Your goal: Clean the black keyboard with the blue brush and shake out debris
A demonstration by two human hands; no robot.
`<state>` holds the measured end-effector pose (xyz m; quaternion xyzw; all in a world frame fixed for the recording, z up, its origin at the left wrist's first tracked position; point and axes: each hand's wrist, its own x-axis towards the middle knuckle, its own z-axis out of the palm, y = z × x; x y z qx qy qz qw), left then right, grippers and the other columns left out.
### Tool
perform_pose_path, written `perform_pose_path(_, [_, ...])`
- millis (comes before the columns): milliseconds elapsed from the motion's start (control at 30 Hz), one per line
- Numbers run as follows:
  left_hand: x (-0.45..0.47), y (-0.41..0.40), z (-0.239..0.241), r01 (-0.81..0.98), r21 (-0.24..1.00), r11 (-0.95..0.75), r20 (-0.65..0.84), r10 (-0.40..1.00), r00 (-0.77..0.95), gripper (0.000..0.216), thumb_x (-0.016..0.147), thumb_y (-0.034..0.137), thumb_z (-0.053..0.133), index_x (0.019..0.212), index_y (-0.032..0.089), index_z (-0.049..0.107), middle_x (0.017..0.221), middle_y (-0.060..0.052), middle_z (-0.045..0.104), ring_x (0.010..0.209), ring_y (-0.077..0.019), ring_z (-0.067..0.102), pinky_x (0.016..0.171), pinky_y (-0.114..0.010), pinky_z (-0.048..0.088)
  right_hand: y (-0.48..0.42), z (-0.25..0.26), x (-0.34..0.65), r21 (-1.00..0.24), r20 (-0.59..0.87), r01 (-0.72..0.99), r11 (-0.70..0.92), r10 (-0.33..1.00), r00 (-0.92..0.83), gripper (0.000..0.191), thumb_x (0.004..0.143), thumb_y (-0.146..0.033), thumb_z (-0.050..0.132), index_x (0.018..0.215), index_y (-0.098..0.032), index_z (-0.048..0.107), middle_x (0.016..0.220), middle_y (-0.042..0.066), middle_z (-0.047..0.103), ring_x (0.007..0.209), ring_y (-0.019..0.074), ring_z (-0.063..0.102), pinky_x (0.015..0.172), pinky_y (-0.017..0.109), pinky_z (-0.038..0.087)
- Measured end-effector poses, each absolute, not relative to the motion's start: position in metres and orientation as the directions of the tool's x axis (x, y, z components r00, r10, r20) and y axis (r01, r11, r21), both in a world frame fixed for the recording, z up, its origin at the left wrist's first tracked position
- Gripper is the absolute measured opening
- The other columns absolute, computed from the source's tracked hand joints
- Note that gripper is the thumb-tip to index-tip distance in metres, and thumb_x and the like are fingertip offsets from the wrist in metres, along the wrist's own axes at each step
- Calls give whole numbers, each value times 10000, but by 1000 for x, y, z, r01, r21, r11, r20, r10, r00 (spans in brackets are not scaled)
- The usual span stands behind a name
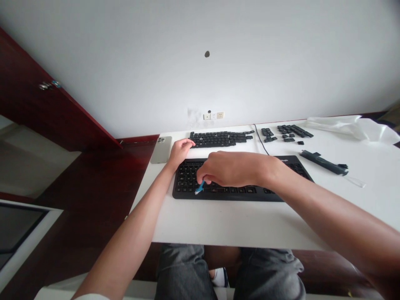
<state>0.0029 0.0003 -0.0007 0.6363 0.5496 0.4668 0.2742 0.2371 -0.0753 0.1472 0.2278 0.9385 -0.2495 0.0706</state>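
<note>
A black keyboard frame with its keycaps taken off lies on the white desk. My right hand is over its middle, shut on a small blue brush whose white tip touches the frame's lower left rows. My left hand rests on the frame's far left corner, fingers curled, holding nothing I can see. Behind it the removed black keycaps are laid out in rows.
A phone lies face down at the desk's left edge. More keycaps sit at the back right, near a black cable, a long black tool and a white plastic bag. Wall sockets are behind.
</note>
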Motion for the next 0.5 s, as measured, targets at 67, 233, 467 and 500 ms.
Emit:
perform_pose_path(67, [2,1,-1,441,866,-235,286,957,-51,206,851,294,573,817,201,754,962,-45,779,950,-212,680,866,-314,500,-74,147,238,-447,-294,477,757,379,-877,371,938,-123,501,1099,-258,807,943,35,776,739,153,656,637,262,408])
perform_pose_path(233, [1,2,-3,449,863,-232,283,958,-48,202,847,287,575,813,200,754,942,-43,778,930,-211,679,848,-312,499,-73,144,237,-395,-192,463,794,421,-886,344,960,-152,509,1093,-260,808,909,42,766,716,159,633,610,271,377])
perform_pose_path(467, [1,3,-4,459,848,-266,313,949,-28,212,860,287,558,822,203,749,944,-40,780,908,-205,683,860,-317,497,-71,141,233,-431,-106,366,825,356,-928,344,982,-149,503,1126,-246,800,942,51,775,779,169,650,659,273,392])
perform_pose_path(500, [1,2,-4,456,851,-261,308,951,-31,209,857,287,560,818,203,748,943,-42,780,915,-207,684,864,-317,499,-70,141,234,-428,-106,375,822,366,-924,342,983,-154,503,1120,-249,801,938,49,775,776,170,650,664,272,396])
